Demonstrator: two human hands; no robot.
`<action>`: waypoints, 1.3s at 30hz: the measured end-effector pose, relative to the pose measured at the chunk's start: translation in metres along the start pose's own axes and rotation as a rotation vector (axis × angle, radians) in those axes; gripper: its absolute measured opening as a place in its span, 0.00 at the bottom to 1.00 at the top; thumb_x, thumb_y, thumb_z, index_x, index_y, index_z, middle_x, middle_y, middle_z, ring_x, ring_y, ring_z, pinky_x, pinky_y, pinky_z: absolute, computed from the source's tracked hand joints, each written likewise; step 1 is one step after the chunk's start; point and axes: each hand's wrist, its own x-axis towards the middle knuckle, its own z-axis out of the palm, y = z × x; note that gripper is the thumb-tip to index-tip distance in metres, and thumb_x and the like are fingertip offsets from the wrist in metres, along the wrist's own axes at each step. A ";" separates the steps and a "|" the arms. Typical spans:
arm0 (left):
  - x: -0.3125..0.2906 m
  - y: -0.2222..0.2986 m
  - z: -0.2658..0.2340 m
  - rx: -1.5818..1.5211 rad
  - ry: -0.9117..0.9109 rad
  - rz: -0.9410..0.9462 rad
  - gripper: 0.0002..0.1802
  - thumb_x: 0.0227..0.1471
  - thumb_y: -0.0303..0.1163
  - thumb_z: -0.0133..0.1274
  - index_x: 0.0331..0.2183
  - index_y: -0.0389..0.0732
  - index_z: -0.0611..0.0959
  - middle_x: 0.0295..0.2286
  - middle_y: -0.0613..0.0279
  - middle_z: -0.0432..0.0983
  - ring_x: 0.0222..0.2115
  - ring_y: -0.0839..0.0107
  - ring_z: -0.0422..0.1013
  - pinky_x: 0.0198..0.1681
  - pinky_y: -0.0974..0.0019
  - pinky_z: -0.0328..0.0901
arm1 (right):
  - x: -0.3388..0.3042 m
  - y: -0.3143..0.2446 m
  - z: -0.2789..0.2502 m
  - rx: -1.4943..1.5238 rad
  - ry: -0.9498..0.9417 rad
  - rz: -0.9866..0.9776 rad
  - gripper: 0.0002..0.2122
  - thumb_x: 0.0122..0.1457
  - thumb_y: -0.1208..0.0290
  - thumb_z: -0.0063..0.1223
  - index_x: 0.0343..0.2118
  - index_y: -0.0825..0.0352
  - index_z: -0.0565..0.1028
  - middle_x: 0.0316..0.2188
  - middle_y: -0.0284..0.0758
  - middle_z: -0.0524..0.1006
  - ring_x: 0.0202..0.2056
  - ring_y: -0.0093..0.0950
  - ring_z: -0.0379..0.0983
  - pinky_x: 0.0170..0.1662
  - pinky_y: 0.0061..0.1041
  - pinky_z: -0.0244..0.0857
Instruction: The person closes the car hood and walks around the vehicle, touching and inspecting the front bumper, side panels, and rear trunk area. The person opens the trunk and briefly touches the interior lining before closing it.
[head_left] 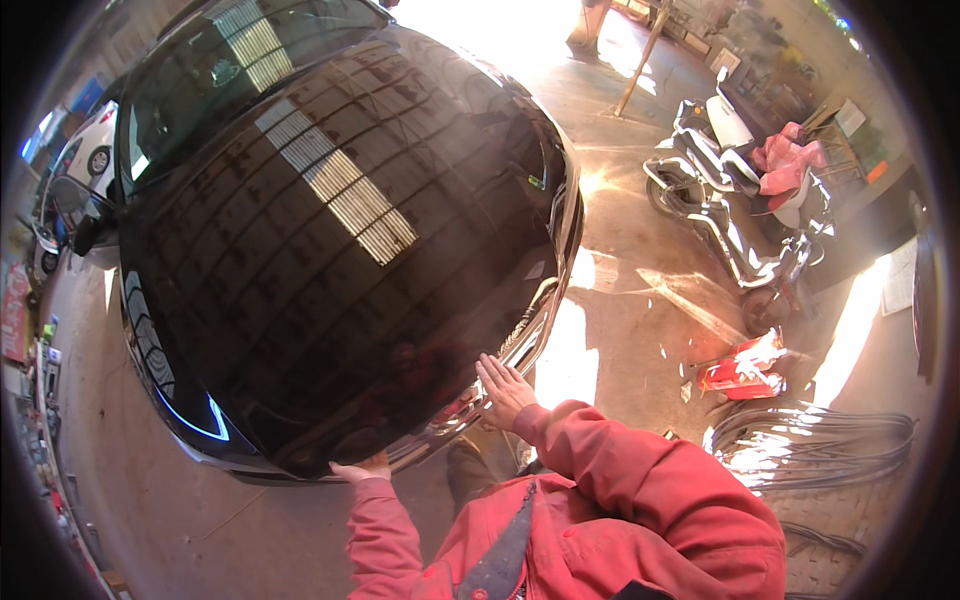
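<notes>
A dark, glossy car hood (300,290) fills the middle of the head view, closed or nearly so. My right hand (507,392) lies with its fingers stretched out flat at the hood's front edge, above the grille. Farther left along the same edge is my left hand (362,468). One of its digits sticks out to the left, and part of the hand is hidden by the edge. Neither hand shows a tool. Red sleeves cover both my forearms.
One headlight (195,415) glows blue-white at the left corner. To the right stand a motor scooter (725,170), a red object (745,368) on the floor and a coiled hose or cable (820,450). A white car (85,155) is parked at the far left.
</notes>
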 end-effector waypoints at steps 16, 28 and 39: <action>0.077 -0.011 -0.037 0.054 0.194 0.162 0.48 0.53 0.78 0.36 0.53 0.46 0.77 0.47 0.53 0.78 0.47 0.51 0.75 0.50 0.45 0.71 | 0.098 0.077 0.068 0.317 0.655 0.827 0.40 0.63 0.45 0.52 0.63 0.80 0.58 0.62 0.61 0.60 0.66 0.53 0.52 0.69 0.41 0.46; 0.043 0.053 0.059 0.407 1.116 0.388 0.55 0.59 0.70 0.37 0.55 0.19 0.71 0.53 0.26 0.70 0.56 0.38 0.66 0.66 0.51 0.54 | 0.186 0.068 0.010 0.450 0.600 1.799 0.52 0.57 0.25 0.31 0.62 0.80 0.64 0.61 0.59 0.66 0.64 0.53 0.61 0.70 0.46 0.46; 0.070 0.044 0.050 0.422 1.119 0.367 0.57 0.58 0.72 0.34 0.58 0.21 0.67 0.54 0.28 0.70 0.57 0.37 0.66 0.67 0.47 0.51 | 0.187 0.071 0.024 0.432 0.591 1.777 0.51 0.57 0.25 0.32 0.62 0.79 0.64 0.61 0.58 0.66 0.63 0.52 0.62 0.69 0.45 0.47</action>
